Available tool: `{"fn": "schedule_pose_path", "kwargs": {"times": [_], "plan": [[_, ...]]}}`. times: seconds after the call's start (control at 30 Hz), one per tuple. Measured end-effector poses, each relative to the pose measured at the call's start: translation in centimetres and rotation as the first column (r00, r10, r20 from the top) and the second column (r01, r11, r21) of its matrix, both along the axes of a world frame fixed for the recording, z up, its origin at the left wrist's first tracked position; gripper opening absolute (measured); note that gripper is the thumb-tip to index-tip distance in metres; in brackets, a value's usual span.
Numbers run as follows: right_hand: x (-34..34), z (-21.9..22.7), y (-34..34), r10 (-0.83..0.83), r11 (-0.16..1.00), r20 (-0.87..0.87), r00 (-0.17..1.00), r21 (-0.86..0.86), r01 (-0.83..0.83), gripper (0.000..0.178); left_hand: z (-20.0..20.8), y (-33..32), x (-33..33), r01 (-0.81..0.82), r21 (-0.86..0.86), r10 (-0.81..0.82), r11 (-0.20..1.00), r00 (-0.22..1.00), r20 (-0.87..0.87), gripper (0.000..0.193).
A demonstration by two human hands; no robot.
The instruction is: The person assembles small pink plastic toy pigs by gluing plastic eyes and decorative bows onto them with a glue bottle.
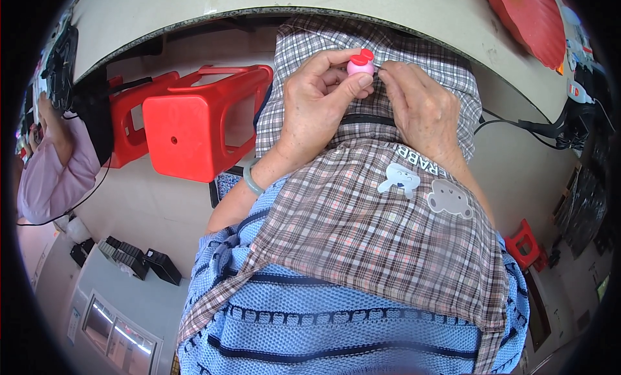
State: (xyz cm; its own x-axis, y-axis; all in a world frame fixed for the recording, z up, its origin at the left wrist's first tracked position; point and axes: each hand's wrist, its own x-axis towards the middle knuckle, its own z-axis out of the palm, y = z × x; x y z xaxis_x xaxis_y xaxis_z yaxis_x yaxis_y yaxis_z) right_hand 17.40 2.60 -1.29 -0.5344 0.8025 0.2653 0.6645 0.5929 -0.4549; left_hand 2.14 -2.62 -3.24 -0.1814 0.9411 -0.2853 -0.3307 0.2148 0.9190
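My left hand [315, 106] grips a small round pink figure with a red bow-shaped top [359, 66] between thumb and forefinger. Beside it, my right hand [424, 108] has its thumb and fingertips pinched together, close to the figure's right side. A tiny dark bit shows at those fingertips, too small to name. Both hands are over my lap, above the checked apron [381, 226], just in front of the table edge. A pale bangle [251, 178] circles my left wrist.
A curved pale tabletop [259, 1] spans the far side, with a red leaf-shaped tray [527, 22] at its right. Red stools [178, 135] stand at left. Another person's pink sleeve [61, 171] shows at far left. A white bottle [577, 91] and dark cables [543, 128] are at right.
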Motion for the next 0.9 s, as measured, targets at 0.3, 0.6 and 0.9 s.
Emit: {"fn": "schedule_pose_path", "kwargs": {"times": [0.3,0.6,0.9], "plan": [[0.0,0.1,-0.2,0.036,0.999,0.068,0.997,-0.012,-0.035,0.008,-0.9,-0.1,-0.1,0.011,0.057,-0.002,0.998,0.988,-0.151,0.029],[-0.1,0.3,-0.5,0.075,0.992,0.112,0.991,-0.11,-0.062,0.01,-0.6,0.1,-0.4,-0.001,-0.024,-0.001,1.0,0.995,-0.098,0.029],[0.5,0.8,0.5,-0.028,0.983,-0.21,0.977,-0.183,-0.011,0.014,0.2,0.4,-1.4,0.032,0.104,-0.054,0.994,0.975,0.217,0.031]]}}
